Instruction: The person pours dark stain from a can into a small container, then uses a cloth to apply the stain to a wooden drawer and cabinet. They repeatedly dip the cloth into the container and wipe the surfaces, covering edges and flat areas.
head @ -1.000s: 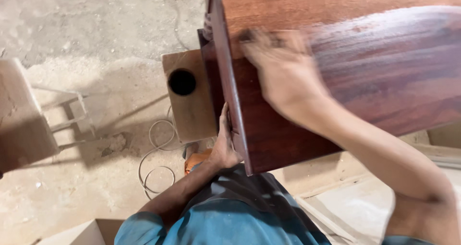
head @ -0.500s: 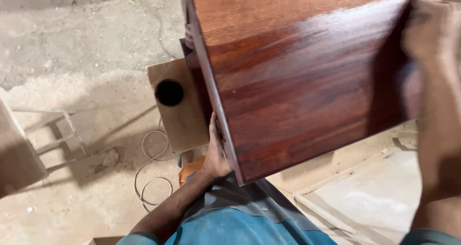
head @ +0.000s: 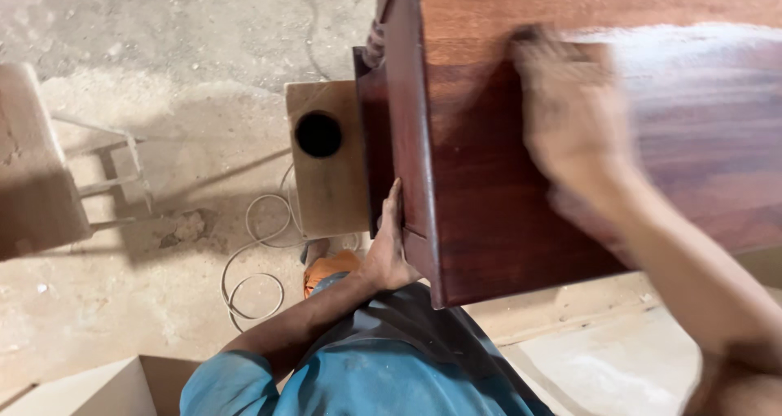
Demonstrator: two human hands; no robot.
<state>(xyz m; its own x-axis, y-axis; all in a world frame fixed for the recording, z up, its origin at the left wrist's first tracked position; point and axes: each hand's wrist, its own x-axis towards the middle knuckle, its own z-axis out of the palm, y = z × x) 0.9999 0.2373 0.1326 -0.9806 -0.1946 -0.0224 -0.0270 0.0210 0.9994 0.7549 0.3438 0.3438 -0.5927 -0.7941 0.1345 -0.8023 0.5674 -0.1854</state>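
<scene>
A large reddish-brown polished wooden cabinet (head: 521,220) fills the upper right of the head view. My left hand (head: 389,249) lies flat against its left side near the lower corner, fingers pointing up. My right hand (head: 570,127) is blurred with motion and presses on the glossy top face, with something dark at the fingertips that I cannot make out. A glossy streak shows on the wood to the right of that hand.
A plywood box with a round hole (head: 322,155) stands on the dusty concrete floor left of the cabinet. A white cable (head: 252,269) lies coiled below it, next to an orange object (head: 330,268). A wooden stool (head: 49,180) stands at far left, pale boards (head: 595,351) at lower right.
My right hand has swept from the cabinet's far right back to the left across the top face. My left hand stays on the cabinet's side.
</scene>
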